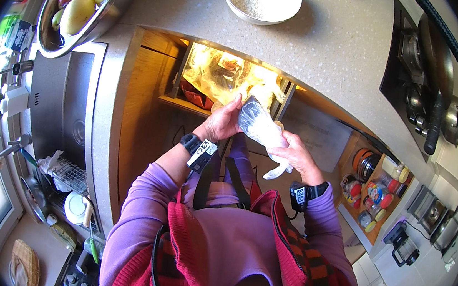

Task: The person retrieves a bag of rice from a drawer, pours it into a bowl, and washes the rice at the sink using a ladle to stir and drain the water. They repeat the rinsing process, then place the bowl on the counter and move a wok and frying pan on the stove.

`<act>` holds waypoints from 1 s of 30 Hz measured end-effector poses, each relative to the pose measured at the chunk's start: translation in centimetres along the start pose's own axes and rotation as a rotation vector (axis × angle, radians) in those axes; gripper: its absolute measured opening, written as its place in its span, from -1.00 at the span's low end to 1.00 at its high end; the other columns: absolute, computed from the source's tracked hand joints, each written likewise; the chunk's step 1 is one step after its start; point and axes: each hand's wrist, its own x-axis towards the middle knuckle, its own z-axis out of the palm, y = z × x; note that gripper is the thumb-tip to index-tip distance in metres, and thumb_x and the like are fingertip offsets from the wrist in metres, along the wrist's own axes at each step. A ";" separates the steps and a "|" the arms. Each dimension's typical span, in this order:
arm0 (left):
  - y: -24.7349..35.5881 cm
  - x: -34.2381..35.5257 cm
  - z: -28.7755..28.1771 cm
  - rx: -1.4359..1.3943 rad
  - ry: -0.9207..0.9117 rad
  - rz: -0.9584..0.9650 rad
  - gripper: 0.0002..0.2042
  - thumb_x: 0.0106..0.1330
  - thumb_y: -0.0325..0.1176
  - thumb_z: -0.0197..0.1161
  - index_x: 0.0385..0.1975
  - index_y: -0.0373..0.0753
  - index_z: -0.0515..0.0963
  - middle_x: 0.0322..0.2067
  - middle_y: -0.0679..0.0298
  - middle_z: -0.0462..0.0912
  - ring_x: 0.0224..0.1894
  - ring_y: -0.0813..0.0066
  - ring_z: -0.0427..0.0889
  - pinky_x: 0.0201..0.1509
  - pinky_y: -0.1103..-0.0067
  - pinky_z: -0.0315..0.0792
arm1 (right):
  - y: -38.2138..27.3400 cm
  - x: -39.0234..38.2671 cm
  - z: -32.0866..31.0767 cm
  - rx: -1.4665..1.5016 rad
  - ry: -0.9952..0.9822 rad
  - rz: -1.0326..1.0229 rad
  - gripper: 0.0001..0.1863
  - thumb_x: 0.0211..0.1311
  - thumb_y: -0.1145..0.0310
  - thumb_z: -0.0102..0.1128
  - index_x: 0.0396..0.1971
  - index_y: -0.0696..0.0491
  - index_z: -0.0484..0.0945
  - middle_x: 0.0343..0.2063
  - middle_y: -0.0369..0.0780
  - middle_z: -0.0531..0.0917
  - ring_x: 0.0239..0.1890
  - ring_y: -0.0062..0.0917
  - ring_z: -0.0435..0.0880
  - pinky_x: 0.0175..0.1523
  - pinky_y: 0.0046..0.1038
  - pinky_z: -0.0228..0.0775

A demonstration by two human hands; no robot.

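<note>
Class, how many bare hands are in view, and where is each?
2: the left hand is beside the dark end of the crumpled translucent plastic bag; the right hand holds its whitish part. Some fingers are hidden.

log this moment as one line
left hand: at bag's dark end | right hand: holding bag | drawer: open | bowl: on counter, white grains inside

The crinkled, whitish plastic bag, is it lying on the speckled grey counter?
No, the person's bare left hand and bare right hand are holding the crinkled, whitish plastic bag between them.
</note>
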 end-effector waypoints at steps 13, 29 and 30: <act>0.4 -0.1 -0.5 0.103 -0.055 0.068 -0.60 0.26 -0.28 0.14 0.08 -0.18 0.31 -0.04 0.25 0.48 0.02 0.40 0.47 0.05 0.35 0.42 | -1.0 -0.4 0.7 -0.077 0.173 -0.178 -0.38 -0.20 0.54 0.32 -0.02 0.24 0.33 -0.20 -0.26 0.49 -0.19 -0.61 0.47 -0.05 -0.51 0.38; 0.3 0.3 -0.5 0.143 -0.071 0.119 -0.57 0.25 -0.17 0.13 0.06 -0.20 0.32 -0.01 0.19 0.47 0.03 0.28 0.46 0.10 0.21 0.34 | -2.3 -2.2 0.9 -0.364 0.273 -0.344 -0.65 -0.07 0.43 0.23 -0.23 0.19 0.44 -0.47 -0.17 0.56 -0.39 -0.52 0.54 -0.25 -0.49 0.38; 0.2 0.3 -0.4 0.147 -0.079 0.111 -0.56 0.25 -0.14 0.13 0.05 -0.21 0.32 -0.02 0.19 0.47 0.03 0.28 0.47 0.10 0.22 0.35 | -2.1 -2.1 0.9 -0.341 0.275 -0.374 -0.69 -0.05 0.41 0.22 -0.27 0.18 0.44 -0.51 -0.13 0.56 -0.43 -0.45 0.58 -0.32 -0.46 0.39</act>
